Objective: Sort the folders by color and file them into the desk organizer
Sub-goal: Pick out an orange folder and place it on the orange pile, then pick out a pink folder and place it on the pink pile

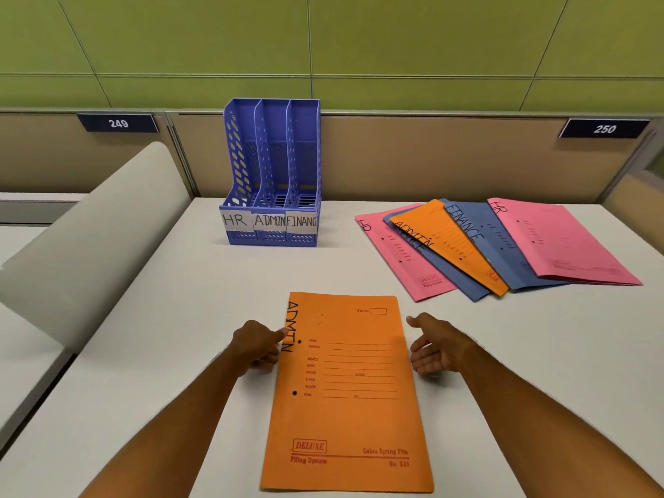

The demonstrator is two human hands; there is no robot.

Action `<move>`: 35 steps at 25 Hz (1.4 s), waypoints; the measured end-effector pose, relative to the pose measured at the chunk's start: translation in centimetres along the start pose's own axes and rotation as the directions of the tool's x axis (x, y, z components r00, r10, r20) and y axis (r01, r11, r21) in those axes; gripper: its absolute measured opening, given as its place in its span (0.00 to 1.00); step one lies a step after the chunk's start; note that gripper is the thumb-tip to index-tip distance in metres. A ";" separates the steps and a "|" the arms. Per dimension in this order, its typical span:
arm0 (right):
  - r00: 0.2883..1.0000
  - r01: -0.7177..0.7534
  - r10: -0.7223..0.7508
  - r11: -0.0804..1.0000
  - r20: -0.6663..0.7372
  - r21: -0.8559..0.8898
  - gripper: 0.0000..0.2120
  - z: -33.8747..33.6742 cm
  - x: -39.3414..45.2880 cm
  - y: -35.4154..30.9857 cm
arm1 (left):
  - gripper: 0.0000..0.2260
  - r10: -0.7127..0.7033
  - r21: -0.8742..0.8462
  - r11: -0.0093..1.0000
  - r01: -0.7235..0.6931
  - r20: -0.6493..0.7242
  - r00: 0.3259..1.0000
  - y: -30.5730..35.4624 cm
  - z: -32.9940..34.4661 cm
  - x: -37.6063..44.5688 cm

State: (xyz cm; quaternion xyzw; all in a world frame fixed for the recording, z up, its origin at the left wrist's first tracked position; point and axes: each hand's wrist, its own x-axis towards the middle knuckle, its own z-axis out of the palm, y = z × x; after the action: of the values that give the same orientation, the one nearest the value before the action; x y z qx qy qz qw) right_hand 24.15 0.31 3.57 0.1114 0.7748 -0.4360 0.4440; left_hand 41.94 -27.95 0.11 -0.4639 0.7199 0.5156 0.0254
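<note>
Two hands flank your orange ADMIN folder (345, 393), lying flat on the desk (172, 336). Your left hand (257, 345) pinches its left edge with curled fingers; your right hand (433, 348) hovers relaxed, palm inward, just beside the right edge. The blue organizer (273, 174) stands well beyond your fingertips.

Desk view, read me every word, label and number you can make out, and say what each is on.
"HR", "ADMIN", "FINANC": paper labels on the blue desk organizer.
"ADMIN", "DELUXE", "Filing System": near orange folder; its form lines are too small.
"ADMIN": fanned orange folder.
"FINANCE": blue folder.
"HR": right pink folder.
"HR", "DELUXE": left pink folder.
"249", "250": partition plates.
</note>
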 end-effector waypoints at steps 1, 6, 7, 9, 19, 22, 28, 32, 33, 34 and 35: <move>1.000 0.017 -0.017 1.000 -0.017 -0.008 0.30 -0.2 -0.1 0.0 | 0.17 0.043 0.032 0.999 -0.042 -0.041 0.998 0.2 0.2 0.0; 0.916 0.265 -0.289 0.957 -0.278 -0.121 0.27 -1.0 0.3 0.0 | 0.24 0.371 0.313 0.896 -0.315 -0.137 0.919 3.0 3.6 -0.6; 0.862 0.314 -0.388 0.914 -0.327 -0.257 0.26 -1.3 0.3 0.1 | 0.28 0.417 0.374 0.859 -0.350 -0.114 0.902 3.7 4.7 -0.7; 0.760 0.391 -0.556 0.805 -0.337 -0.447 0.26 -2.0 0.5 0.4 | 0.35 0.512 0.517 0.754 -0.405 -0.075 0.856 5.1 7.0 -1.0; 0.574 0.213 -0.746 0.535 -0.338 -0.818 0.46 -13.8 4.1 2.7 | 0.45 0.727 0.713 0.409 -0.569 0.122 0.676 14.3 21.3 -3.1; 0.564 0.164 -0.746 0.521 -0.353 -0.838 0.47 -18.3 5.2 2.8 | 0.45 0.730 0.715 0.384 -0.584 0.152 0.667 16.9 25.4 -3.1; 0.566 0.082 -0.733 0.506 -0.378 -0.859 0.48 -27.2 8.7 3.0 | 0.44 0.712 0.719 0.355 -0.598 0.207 0.671 22.8 34.5 -2.9; 0.565 0.092 -0.731 0.518 -0.384 -0.850 0.48 -31.0 10.5 2.9 | 0.45 0.697 0.723 0.346 -0.598 0.229 0.679 26.0 39.5 -2.9; 0.562 0.101 -0.732 0.522 -0.384 -0.847 0.48 -31.9 11.0 2.9 | 0.45 0.691 0.723 0.342 -0.600 0.238 0.682 26.7 40.7 -2.8; 0.561 0.110 -0.733 0.526 -0.384 -0.843 0.48 -32.7 11.5 2.9 | 0.45 0.678 0.723 0.342 -0.600 0.252 0.690 27.4 41.8 -2.7; 0.562 0.123 -0.733 0.531 -0.382 -0.838 0.48 -33.4 12.1 2.9 | 0.45 0.658 0.722 0.347 -0.599 0.268 0.704 28.1 42.9 -2.6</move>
State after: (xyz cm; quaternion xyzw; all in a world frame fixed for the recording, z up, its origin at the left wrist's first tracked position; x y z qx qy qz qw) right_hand -1.01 25.34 -0.01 -0.1346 0.9845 -0.1111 -0.0190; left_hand 4.97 7.63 1.61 -0.1118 0.9875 0.1114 -0.0051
